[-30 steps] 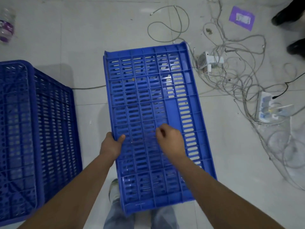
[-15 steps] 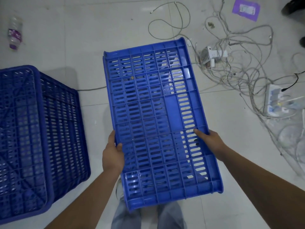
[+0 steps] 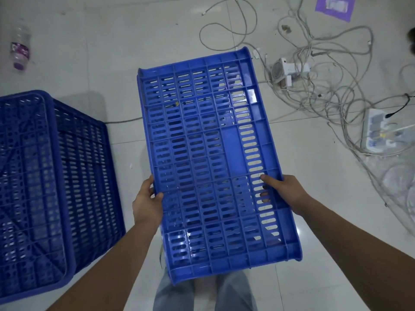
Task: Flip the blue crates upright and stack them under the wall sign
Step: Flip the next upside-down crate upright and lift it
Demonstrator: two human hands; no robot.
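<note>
I hold a blue slotted crate off the floor in front of me, one broad slotted face turned up toward the camera. My left hand grips its left edge, thumb on top. My right hand grips the right edge, thumb lying across the slots. A second blue crate sits upside down on the white tiled floor at the left, its ribbed bottom facing up. No wall sign is in view.
A tangle of grey cables with a white adapter and a power strip covers the floor at the right. A plastic bottle lies at the far left. A purple packet lies at the top right.
My right hand left the middle of the crate's face and took hold of its right edge. The crate has risen slightly toward me, and its right side now tilts.
</note>
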